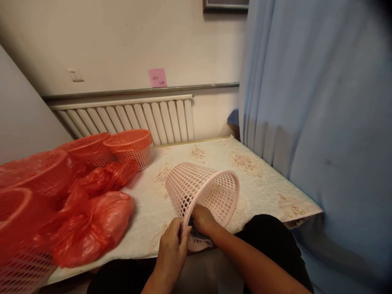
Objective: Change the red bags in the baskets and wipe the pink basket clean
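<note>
A pink perforated plastic basket point(200, 185) lies on its side on the floral table point(260, 179), its open mouth toward me and to the right. My left hand point(171, 245) grips the near rim of the basket with closed fingers. My right hand point(203, 220) is closed at the same rim, its fingers curled partly inside the mouth. A dark patch shows between my two hands; I cannot make out what it is.
Loose red plastic bags point(92, 220) are heaped on the table's left. Several baskets lined with red bags point(131, 147) stand at the left and back left. A white radiator point(128, 116) runs along the wall. A blue curtain point(321, 122) hangs on the right.
</note>
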Motion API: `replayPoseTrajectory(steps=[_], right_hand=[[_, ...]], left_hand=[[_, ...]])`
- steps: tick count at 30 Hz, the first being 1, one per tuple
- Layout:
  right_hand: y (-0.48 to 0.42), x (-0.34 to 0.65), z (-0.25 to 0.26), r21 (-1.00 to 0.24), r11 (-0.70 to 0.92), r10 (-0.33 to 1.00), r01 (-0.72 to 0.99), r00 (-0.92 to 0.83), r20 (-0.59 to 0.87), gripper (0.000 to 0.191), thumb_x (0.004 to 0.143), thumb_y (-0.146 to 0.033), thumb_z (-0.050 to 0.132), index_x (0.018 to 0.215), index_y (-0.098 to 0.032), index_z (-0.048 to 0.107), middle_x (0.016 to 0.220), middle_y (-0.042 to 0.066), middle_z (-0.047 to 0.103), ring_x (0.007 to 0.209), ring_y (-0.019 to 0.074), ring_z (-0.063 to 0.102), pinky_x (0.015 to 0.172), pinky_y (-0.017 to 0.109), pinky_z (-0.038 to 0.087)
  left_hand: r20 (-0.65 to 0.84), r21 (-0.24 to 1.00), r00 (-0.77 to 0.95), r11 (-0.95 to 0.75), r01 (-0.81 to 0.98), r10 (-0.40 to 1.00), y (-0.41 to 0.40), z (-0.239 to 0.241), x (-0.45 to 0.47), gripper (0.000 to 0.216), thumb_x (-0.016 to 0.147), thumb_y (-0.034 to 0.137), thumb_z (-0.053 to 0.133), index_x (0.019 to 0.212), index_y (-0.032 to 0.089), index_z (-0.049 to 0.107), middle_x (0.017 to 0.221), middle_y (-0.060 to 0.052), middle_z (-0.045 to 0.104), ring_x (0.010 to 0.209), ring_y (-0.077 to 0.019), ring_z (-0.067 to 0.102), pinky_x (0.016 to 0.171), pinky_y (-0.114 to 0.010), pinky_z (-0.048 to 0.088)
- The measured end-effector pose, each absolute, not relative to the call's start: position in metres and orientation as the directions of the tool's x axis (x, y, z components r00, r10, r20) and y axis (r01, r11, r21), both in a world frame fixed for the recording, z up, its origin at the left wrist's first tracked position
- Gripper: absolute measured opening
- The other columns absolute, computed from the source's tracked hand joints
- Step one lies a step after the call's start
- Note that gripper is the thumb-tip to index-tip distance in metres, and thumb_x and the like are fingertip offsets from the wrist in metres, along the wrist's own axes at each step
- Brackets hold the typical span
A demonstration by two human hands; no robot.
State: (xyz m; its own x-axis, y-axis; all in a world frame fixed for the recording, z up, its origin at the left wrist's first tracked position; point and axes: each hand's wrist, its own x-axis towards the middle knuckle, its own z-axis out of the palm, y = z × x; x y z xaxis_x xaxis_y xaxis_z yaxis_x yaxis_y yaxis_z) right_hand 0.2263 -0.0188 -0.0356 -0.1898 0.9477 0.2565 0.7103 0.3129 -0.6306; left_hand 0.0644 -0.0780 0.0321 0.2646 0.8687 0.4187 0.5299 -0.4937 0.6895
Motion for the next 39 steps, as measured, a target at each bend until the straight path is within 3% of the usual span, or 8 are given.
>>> replayPoseTrajectory(steps=[4,8,10,14,25,29,35,39], right_hand=[[-0.014,0.226,-0.033,-0.723,0.318,0.946,0.613,-0.160,0.281,0.043,0.067,-0.007,0.053,0.105,-0.022,0.068,0.101,0.003,0.070,0.095,0.0221,0.062,0.087,0.031,0.046],[-0.012,0.225,-0.025,-0.847,0.316,0.949,0.428,-0.135,0.285,0.038,0.068,-0.010,0.053,0.101,-0.020,0.068,0.090,-0.001,0.071,0.083,0.0183,0.064,0.076,0.027,0.050],[-0.013,0.225,-0.019,-0.888,0.319,0.947,0.331,-0.129,0.293,0.041,0.067,-0.011,0.053,0.104,-0.019,0.068,0.094,-0.002,0.071,0.086,0.0180,0.064,0.078,0.027,0.050],[-0.021,0.223,-0.007,-0.929,0.312,0.947,0.200,-0.136,0.289,0.049,0.063,-0.010,0.054,0.108,-0.020,0.069,0.097,-0.002,0.071,0.087,0.0182,0.063,0.083,0.029,0.049],[-0.028,0.210,-0.011,-0.882,0.369,0.926,0.292,-0.198,0.321,0.060,0.064,-0.006,0.051,0.121,-0.021,0.062,0.114,0.002,0.068,0.104,0.0196,0.062,0.095,0.033,0.046],[-0.025,0.214,-0.027,-0.705,0.479,0.877,0.523,-0.311,0.365,0.055,0.067,-0.005,0.053,0.119,-0.022,0.063,0.114,0.003,0.067,0.106,0.0197,0.059,0.095,0.030,0.044],[-0.019,0.224,-0.038,-0.433,0.355,0.931,0.829,-0.271,0.243,0.028,0.087,-0.022,0.048,0.106,-0.021,0.069,0.097,0.009,0.064,0.091,0.0229,0.058,0.083,0.033,0.043],[-0.015,0.225,-0.038,-0.435,0.330,0.941,0.838,-0.255,0.223,0.037,0.083,-0.014,0.048,0.115,-0.022,0.066,0.100,0.009,0.065,0.094,0.0217,0.059,0.084,0.031,0.043]], left_hand=[[0.367,0.776,0.214,-0.424,0.467,0.905,-0.086,0.004,0.065,0.024,0.089,0.041,0.049,0.076,0.022,0.052,0.064,0.002,0.055,0.057,-0.0149,0.053,0.054,-0.024,0.043],[0.297,0.825,0.276,-0.392,0.407,0.914,-0.089,-0.032,0.064,0.021,0.087,0.039,0.053,0.086,0.020,0.061,0.080,-0.004,0.068,0.076,-0.0202,0.063,0.071,-0.031,0.051],[0.293,0.828,0.292,-0.395,0.398,0.910,-0.087,-0.042,0.063,0.023,0.087,0.039,0.053,0.092,0.020,0.064,0.090,-0.007,0.071,0.086,-0.0227,0.065,0.079,-0.034,0.052],[0.342,0.784,0.245,-0.419,0.457,0.907,-0.080,-0.043,0.060,0.025,0.088,0.040,0.050,0.087,0.020,0.065,0.087,-0.008,0.072,0.080,-0.0228,0.066,0.074,-0.034,0.053],[0.393,0.708,0.249,-0.464,0.533,0.885,-0.063,-0.018,0.049,0.022,0.089,0.035,0.048,0.093,0.020,0.063,0.087,-0.006,0.069,0.080,-0.0213,0.064,0.073,-0.032,0.050],[0.371,0.720,0.237,-0.439,0.537,0.898,-0.061,-0.014,0.049,0.023,0.089,0.037,0.047,0.087,0.020,0.061,0.080,-0.004,0.067,0.075,-0.0207,0.062,0.070,-0.031,0.049],[0.336,0.735,0.190,-0.383,0.560,0.923,-0.057,-0.008,0.049,0.028,0.086,0.042,0.048,0.067,0.022,0.049,0.061,0.000,0.056,0.060,-0.0176,0.054,0.058,-0.027,0.042],[0.323,0.780,0.129,-0.341,0.524,0.938,-0.060,-0.017,0.051,0.028,0.086,0.044,0.048,0.069,0.022,0.050,0.061,0.001,0.055,0.059,-0.0171,0.054,0.058,-0.027,0.044]])
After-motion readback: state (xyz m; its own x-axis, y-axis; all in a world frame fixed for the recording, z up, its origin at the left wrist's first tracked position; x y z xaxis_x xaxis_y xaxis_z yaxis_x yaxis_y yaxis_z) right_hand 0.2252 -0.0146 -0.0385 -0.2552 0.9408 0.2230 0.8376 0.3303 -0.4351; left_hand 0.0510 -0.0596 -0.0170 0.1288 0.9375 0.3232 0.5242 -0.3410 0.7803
